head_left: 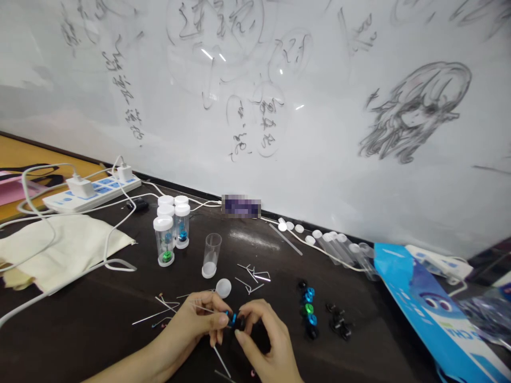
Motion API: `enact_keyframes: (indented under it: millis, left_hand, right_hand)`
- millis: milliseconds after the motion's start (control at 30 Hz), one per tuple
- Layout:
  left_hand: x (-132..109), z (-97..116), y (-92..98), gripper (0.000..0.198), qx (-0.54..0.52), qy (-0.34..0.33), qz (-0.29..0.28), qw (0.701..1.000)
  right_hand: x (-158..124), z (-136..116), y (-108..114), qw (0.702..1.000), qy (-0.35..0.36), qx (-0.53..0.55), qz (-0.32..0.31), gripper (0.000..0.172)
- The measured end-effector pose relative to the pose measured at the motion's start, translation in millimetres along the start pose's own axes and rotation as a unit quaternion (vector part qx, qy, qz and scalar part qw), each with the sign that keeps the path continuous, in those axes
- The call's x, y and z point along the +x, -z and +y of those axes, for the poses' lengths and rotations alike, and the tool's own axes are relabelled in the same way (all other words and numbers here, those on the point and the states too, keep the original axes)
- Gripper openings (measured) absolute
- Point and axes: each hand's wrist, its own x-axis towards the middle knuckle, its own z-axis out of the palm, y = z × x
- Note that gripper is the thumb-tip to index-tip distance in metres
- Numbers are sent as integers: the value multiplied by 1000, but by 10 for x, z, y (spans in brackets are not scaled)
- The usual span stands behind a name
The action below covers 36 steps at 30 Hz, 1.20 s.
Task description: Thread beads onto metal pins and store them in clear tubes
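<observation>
My left hand (199, 322) and my right hand (269, 335) meet low in the middle, both with fingers closed on a small round blue-and-black part (235, 320). Left thumb and fingers pinch its blue side; the right fingertips grip the black side. A thin metal wire crosses my left fingers; its far end is partly hidden. Below the left hand a thin straight rod (222, 361) sticks out. Just beyond my hands lies a white cap (223, 288), and behind it an uncapped clear tube (211, 252) stands upright.
Capped tubes (163, 242) holding blue and green parts stand at left. Bent metal wires (252, 276) lie mid-table. Blue, green and black parts (308, 308) form a row at right, beside black pieces (339, 322). A blue package (435, 314), cables and a power strip (96, 191) flank the table.
</observation>
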Motion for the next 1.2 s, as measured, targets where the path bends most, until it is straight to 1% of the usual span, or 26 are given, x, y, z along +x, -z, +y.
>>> enact_keyframes:
  millis: [67, 167, 300, 567, 833, 1067, 1200]
  left_hand:
    - [5, -1, 2, 24, 0, 0, 0, 1000]
    - [10, 6, -4, 24, 2, 3, 1, 1000]
    - [9, 18, -17, 25, 6, 4, 4, 1000]
    - [11, 2, 8, 24, 0, 1, -4, 1000]
    - [16, -2, 0, 24, -2, 5, -1, 1000]
    - [22, 4, 2, 24, -8, 1, -7, 1000]
    - [22, -11, 15, 23, -4, 2, -7, 1000]
  right_hand:
    - [4, -7, -2, 1000, 5, -1, 0, 18]
    - [11, -17, 4, 1000, 14, -6, -4, 14]
    - [8, -14, 19, 1000, 9, -10, -13, 11]
    - [3, 1, 2, 1000, 1, 0, -9, 17]
    - [-3, 2, 11, 1000, 2, -10, -22, 9]
    - [10, -16, 15, 1000, 4, 0, -13, 13]
    - [15, -22, 4, 1000, 8, -7, -7, 12]
